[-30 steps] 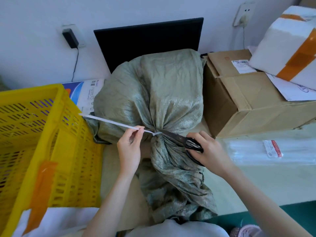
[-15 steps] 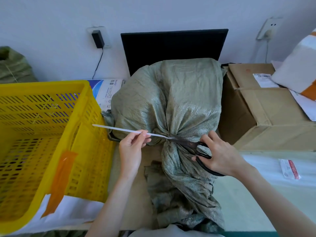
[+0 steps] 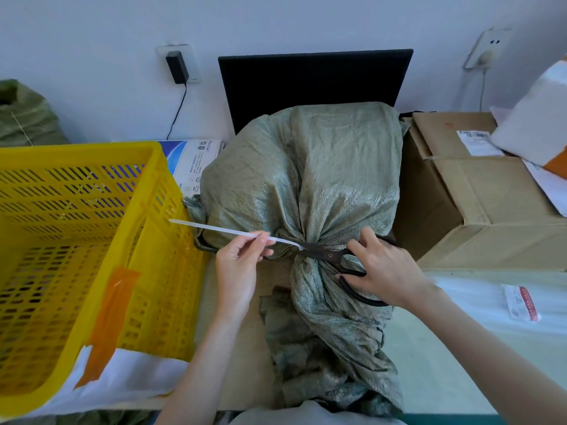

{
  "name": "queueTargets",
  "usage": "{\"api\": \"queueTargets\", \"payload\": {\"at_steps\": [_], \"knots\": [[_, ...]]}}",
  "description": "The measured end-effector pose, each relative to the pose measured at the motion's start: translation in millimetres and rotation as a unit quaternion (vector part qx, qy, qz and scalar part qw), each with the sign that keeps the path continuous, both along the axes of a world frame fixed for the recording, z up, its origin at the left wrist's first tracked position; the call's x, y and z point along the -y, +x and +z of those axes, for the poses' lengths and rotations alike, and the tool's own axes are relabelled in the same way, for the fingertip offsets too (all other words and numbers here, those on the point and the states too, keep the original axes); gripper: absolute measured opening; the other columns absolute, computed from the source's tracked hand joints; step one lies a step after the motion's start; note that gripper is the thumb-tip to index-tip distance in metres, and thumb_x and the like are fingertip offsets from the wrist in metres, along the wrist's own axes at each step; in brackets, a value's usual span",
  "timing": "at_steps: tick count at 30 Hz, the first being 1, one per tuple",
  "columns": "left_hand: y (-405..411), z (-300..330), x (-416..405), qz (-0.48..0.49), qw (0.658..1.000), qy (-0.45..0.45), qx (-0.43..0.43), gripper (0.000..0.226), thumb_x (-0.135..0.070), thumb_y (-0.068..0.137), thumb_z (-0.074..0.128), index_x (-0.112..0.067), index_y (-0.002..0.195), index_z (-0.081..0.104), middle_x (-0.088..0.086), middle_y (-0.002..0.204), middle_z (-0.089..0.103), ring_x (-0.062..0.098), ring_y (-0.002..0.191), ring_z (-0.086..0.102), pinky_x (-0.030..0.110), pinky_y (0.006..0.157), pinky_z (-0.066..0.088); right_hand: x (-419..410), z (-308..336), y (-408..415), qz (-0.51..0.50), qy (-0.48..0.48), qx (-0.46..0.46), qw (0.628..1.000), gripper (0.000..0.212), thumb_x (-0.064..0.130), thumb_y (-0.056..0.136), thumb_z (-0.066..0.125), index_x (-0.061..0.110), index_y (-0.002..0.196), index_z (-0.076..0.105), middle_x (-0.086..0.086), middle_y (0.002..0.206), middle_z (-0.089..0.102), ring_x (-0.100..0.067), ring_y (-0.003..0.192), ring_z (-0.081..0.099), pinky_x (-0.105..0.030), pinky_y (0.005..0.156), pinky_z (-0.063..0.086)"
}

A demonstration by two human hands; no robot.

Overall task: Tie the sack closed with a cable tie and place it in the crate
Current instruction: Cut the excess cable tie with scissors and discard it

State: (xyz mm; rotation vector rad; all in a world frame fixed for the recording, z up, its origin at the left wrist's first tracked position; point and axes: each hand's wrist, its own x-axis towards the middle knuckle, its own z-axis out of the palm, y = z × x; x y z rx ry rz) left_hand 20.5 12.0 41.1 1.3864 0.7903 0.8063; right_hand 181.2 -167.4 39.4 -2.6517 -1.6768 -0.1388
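Observation:
A full grey-green woven sack (image 3: 306,179) lies on the table, its neck gathered and cinched by a white cable tie (image 3: 221,230). The tie's long tail sticks out left toward the yellow crate (image 3: 76,240). My left hand (image 3: 237,265) pinches that tail and holds it taut. My right hand (image 3: 383,268) grips dark scissors (image 3: 329,256), whose blades meet the tie right at the sack's neck. The loose sack mouth (image 3: 331,348) trails toward me.
The yellow slatted crate stands empty at the left, patched with orange tape (image 3: 107,320). Cardboard boxes (image 3: 478,204) sit at the right, a black panel (image 3: 313,84) behind the sack. A clear packet of ties (image 3: 503,302) lies on the table at right. Another green sack (image 3: 24,115) rests far left.
The view has swung left, bringing more of the crate in. My hands keep their holds; the scissor blades have closed in on the tie at the neck.

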Motion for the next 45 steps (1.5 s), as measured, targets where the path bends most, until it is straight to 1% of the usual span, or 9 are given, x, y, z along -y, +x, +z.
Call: {"api": "queueTargets", "payload": {"at_steps": [5,9,14,26,30,34,38,41,45], "knots": [[2.4,4.4,1.0,0.002,1.000,-0.001,0.002,0.012,-0.007,0.088,0.063,-0.011,0.085,0.073,-0.002,0.073,0.073,0.004,0.063,0.064,0.013,0.062,0.049,-4.0,-0.7,6.4,0.042,0.008,0.047,0.998,0.051,0.053,0.068,0.075,0.011,0.089,0.055,-0.008,0.086,0.051,-0.021,0.050,0.055,-0.023,0.035,0.023],[5.8,7.0,1.1,-0.003,1.000,0.001,0.005,0.011,-0.006,0.088,0.063,-0.003,0.089,0.073,0.004,0.076,0.073,0.003,0.062,0.063,0.011,0.060,0.047,-5.9,-1.0,12.1,0.075,0.012,0.080,0.994,0.049,0.053,0.068,0.074,0.008,0.080,0.057,-0.004,0.076,0.053,-0.019,0.040,0.051,-0.023,0.032,0.022],[7.9,7.3,0.2,-0.012,1.000,-0.003,0.002,0.011,-0.008,0.088,0.063,-0.008,0.087,0.074,0.000,0.074,0.073,0.004,0.064,0.063,0.012,0.062,0.048,-7.1,-5.2,17.8,0.103,0.014,0.107,0.989,0.050,0.053,0.071,0.071,0.005,0.072,0.057,-0.005,0.069,0.053,-0.020,0.030,0.044,-0.022,0.029,0.023],[13.4,5.4,-5.1,0.038,0.999,-0.015,0.019,0.014,-0.009,0.091,0.059,-0.014,0.087,0.071,-0.002,0.075,0.074,0.007,0.068,0.063,0.019,0.065,0.050,-6.2,-24.3,19.4,0.119,0.068,0.114,0.984,0.047,0.044,0.064,0.080,0.004,0.071,0.057,-0.009,0.068,0.057,-0.023,0.029,0.047,-0.021,0.028,0.027],[10.6,3.9,-4.2,0.063,0.996,-0.049,0.036,0.013,-0.012,0.093,0.058,-0.014,0.088,0.070,-0.003,0.077,0.072,0.005,0.067,0.063,0.016,0.063,0.049,11.8,-31.6,20.6,0.071,0.122,0.092,0.986,0.044,0.048,0.083,0.049,0.005,0.073,0.054,-0.007,0.070,0.056,-0.024,0.033,0.047,-0.023,0.030,0.024],[7.4,-4.8,3.1,0.062,0.993,-0.094,0.033,0.014,-0.016,0.094,0.057,-0.014,0.086,0.068,-0.003,0.079,0.071,0.005,0.068,0.063,0.021,0.066,0.049,49.8,-56.9,25.0,0.004,0.129,0.061,0.990,0.041,0.044,0.081,0.063,0.007,0.072,0.051,-0.006,0.067,0.049,-0.025,0.037,0.046,-0.027,0.028,0.031],[7.8,-14.5,15.3,0.045,0.992,-0.120,0.021,0.013,-0.017,0.094,0.056,-0.013,0.087,0.067,-0.001,0.081,0.070,0.005,0.067,0.063,0.023,0.067,0.049,85.3,-80.6,17.3,-0.108,0.153,0.005,0.982,0.045,0.047,0.084,0.054,0.005,0.068,0.052,-0.007,0.063,0.049,-0.031,0.036,0.045,-0.027,0.032,0.030],[9.7,-18.2,25.9,0.016,0.993,-0.120,0.018,0.014,-0.016,0.094,0.056,-0.014,0.085,0.066,-0.001,0.080,0.071,0.006,0.065,0.063,0.020,0.062,0.049,106.6,-99.6,2.8,-0.218,0.154,-0.052,0.962,0.041,0.038,0.077,0.073,0.005,0.067,0.050,-0.008,0.063,0.048,-0.035,0.038,0.048,-0.029,0.035,0.034],[14.1,-20.4,41.6,-0.044,0.992,-0.121,0.006,0.014,-0.012,0.094,0.055,-0.011,0.084,0.066,-0.002,0.074,0.071,0.007,0.060,0.063,0.017,0.056,0.049,118.0,-118.5,-11.0,-0.362,0.110,-0.159,0.912,0.041,0.041,0.085,0.064,0.009,0.070,0.043,-0.005,0.070,0.044,-0.035,0.057,0.054,-0.035,0.049,0.041]]}}
